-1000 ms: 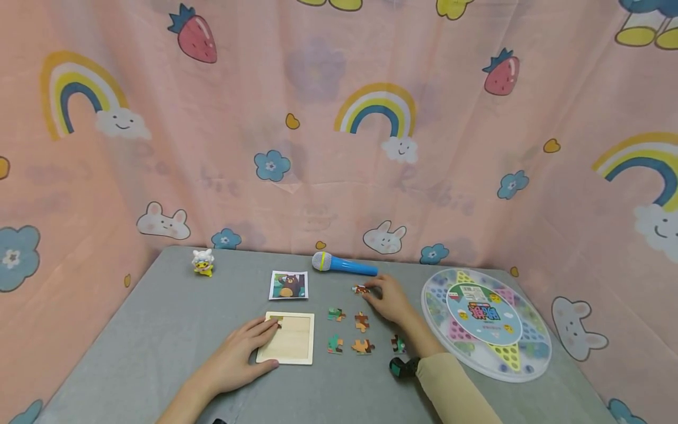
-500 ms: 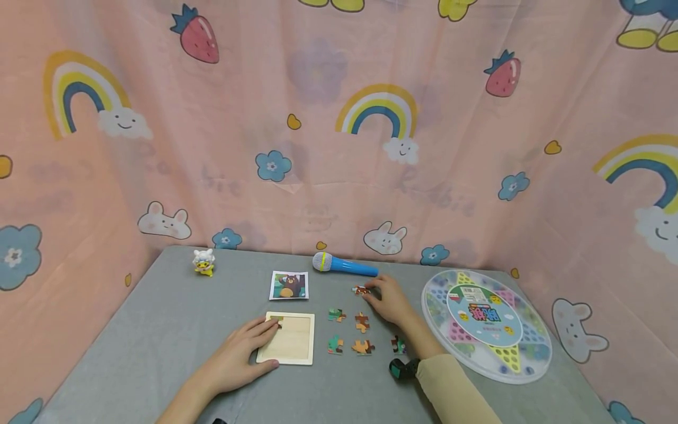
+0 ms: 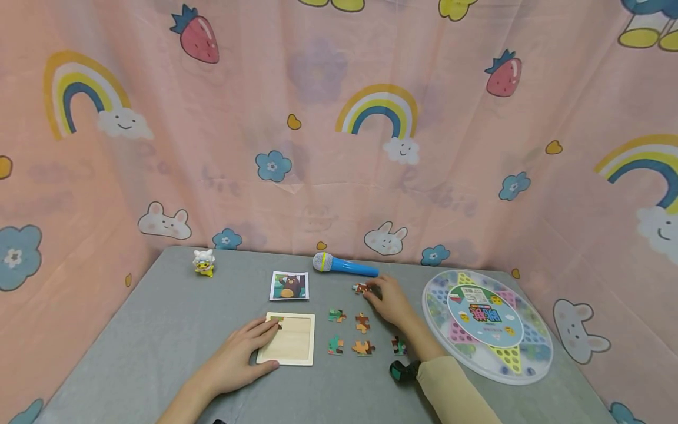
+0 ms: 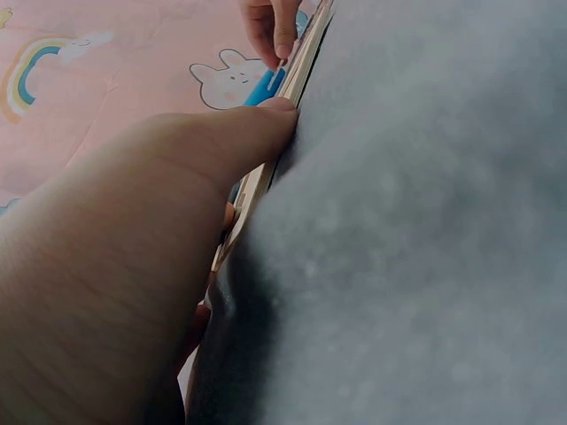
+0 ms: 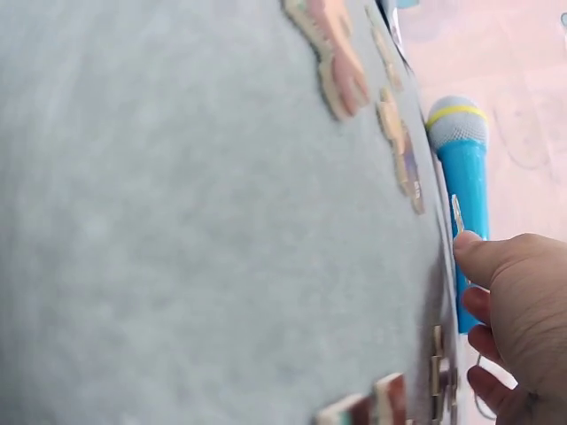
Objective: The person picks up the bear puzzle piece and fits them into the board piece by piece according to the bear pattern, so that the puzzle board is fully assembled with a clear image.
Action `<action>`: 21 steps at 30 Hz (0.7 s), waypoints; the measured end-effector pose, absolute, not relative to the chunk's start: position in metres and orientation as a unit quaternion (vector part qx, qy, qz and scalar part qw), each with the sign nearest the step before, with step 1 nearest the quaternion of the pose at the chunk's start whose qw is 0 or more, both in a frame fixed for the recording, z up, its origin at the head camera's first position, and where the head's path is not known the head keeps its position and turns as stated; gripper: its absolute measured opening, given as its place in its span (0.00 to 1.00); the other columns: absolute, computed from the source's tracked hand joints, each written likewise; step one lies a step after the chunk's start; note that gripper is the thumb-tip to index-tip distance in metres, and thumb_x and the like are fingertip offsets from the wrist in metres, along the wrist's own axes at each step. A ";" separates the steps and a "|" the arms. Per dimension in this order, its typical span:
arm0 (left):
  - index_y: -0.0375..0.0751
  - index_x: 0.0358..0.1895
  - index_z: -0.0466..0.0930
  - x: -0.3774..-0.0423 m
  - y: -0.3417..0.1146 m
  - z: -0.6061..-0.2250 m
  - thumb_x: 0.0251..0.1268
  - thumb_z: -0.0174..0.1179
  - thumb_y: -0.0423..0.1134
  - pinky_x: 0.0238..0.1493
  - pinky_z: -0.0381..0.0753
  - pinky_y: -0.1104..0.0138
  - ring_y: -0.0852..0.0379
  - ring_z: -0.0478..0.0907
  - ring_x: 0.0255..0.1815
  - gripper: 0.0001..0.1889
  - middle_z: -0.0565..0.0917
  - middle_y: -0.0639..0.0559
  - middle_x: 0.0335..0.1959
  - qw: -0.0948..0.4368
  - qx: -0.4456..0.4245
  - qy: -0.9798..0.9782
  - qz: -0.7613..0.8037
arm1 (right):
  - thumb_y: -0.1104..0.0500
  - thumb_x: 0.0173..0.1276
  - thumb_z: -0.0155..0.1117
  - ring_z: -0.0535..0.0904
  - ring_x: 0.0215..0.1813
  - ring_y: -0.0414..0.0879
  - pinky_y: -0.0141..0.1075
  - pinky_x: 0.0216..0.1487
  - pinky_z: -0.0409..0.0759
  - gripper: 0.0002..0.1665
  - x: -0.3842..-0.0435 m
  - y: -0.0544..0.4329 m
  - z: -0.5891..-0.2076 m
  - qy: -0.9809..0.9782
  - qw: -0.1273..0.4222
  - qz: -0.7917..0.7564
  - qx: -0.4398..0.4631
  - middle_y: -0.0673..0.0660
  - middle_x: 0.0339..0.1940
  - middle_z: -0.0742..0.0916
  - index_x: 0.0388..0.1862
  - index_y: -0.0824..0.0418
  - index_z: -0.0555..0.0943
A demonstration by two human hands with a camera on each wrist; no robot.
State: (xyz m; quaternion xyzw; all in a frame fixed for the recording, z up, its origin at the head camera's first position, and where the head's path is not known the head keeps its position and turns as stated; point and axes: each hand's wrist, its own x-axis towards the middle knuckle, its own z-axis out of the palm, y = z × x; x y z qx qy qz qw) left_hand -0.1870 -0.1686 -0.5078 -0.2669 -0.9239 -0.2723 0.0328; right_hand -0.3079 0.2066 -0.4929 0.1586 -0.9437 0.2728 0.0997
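Note:
My left hand [image 3: 239,358] rests on the left side of a shallow wooden puzzle tray [image 3: 298,341], fingers extended over its upper left and thumb at the lower edge. A puzzle piece [image 3: 280,318] shows in that corner, partly hidden by the fingertips. My right hand [image 3: 392,301] pinches a brown, red and white puzzle piece [image 3: 359,288] between thumb and finger, beyond the loose pieces. In the right wrist view that puzzle piece [image 5: 457,212] appears edge-on at the thumb tip. Several loose pieces lie right of the tray, among them an orange-brown puzzle piece [image 3: 363,348].
A picture card [image 3: 289,285] of a bear lies behind the tray. Behind my right hand is a blue toy microphone [image 3: 352,267]. A round game board [image 3: 487,327] lies at the right, and a small figurine [image 3: 203,263] stands at the back left.

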 end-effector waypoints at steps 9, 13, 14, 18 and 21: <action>0.38 0.76 0.74 -0.189 -0.170 -0.509 0.70 0.69 0.59 0.72 0.67 0.32 0.36 0.65 0.80 0.39 0.73 0.48 0.79 0.032 -0.267 -0.924 -0.273 | 0.61 0.74 0.72 0.81 0.57 0.61 0.57 0.62 0.80 0.15 -0.307 0.205 -0.483 -0.940 0.114 0.276 0.164 0.63 0.49 0.88 0.56 0.67 0.87; 0.38 0.76 0.74 -0.189 -0.170 -0.509 0.70 0.69 0.59 0.72 0.67 0.32 0.36 0.65 0.80 0.39 0.73 0.48 0.79 0.029 -0.268 -0.923 -0.274 | 0.60 0.74 0.72 0.82 0.56 0.61 0.57 0.61 0.81 0.16 -0.304 0.203 -0.476 -0.938 0.126 0.272 0.175 0.63 0.49 0.89 0.56 0.68 0.87; 0.38 0.76 0.74 -0.189 -0.170 -0.509 0.70 0.69 0.59 0.72 0.67 0.32 0.36 0.65 0.80 0.39 0.73 0.48 0.79 0.028 -0.267 -0.923 -0.277 | 0.60 0.74 0.72 0.82 0.56 0.61 0.57 0.61 0.81 0.16 -0.303 0.202 -0.474 -0.937 0.129 0.272 0.176 0.63 0.49 0.89 0.56 0.68 0.86; 0.38 0.76 0.74 -0.188 -0.169 -0.510 0.70 0.69 0.58 0.72 0.67 0.32 0.36 0.65 0.80 0.39 0.74 0.47 0.78 0.028 -0.267 -0.922 -0.279 | 0.60 0.74 0.72 0.83 0.55 0.60 0.57 0.60 0.81 0.17 -0.300 0.198 -0.468 -0.936 0.131 0.275 0.175 0.63 0.49 0.89 0.56 0.68 0.86; 0.38 0.76 0.74 -0.188 -0.169 -0.509 0.70 0.69 0.59 0.72 0.67 0.32 0.36 0.65 0.80 0.39 0.73 0.48 0.79 0.032 -0.268 -0.922 -0.276 | 0.60 0.74 0.73 0.83 0.55 0.59 0.56 0.59 0.82 0.17 -0.298 0.196 -0.466 -0.937 0.132 0.276 0.172 0.62 0.49 0.89 0.56 0.67 0.87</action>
